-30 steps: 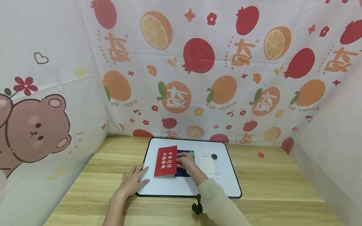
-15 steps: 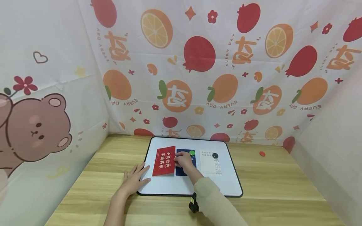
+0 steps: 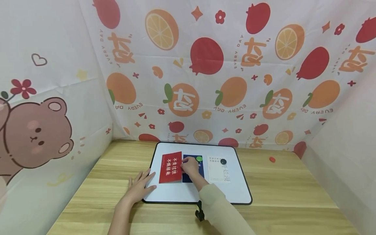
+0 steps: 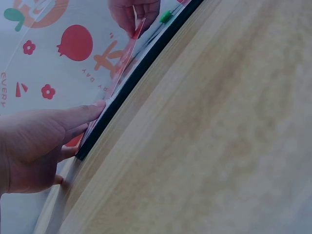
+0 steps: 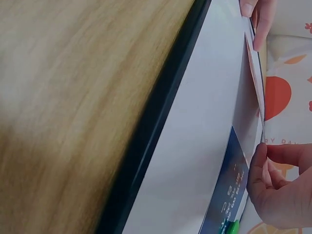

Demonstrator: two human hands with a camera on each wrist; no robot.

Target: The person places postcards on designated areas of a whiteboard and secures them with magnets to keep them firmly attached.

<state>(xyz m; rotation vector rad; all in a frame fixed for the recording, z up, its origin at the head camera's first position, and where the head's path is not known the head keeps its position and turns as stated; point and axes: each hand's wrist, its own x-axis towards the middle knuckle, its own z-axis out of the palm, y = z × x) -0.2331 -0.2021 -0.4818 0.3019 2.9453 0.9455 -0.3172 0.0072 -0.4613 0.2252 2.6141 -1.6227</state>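
Observation:
My right hand (image 3: 190,168) pinches the right edge of a red card (image 3: 169,168) with white lettering. In the right wrist view that edge of the card (image 5: 254,83) is raised off the whiteboard (image 5: 180,141), while its far side slopes down to the board. My left hand (image 3: 138,188) rests with spread fingers on the whiteboard's left edge, its thumb on the white surface. Beside the red card lies a dark blue card (image 3: 201,169), partly hidden by my right hand, with a round green magnet (image 3: 199,159) at its top.
A white card (image 3: 215,173) with grey lettering lies at the board's right, a black round magnet (image 3: 223,161) on it. A small red disc (image 3: 272,159) lies on the wooden table (image 3: 282,195) to the right. A fruit-print curtain (image 3: 205,91) hangs behind.
Over the last second my right hand has shifted slightly left with the red card, uncovering more of the blue card and its green magnet. Left hand stays on the board's edge.

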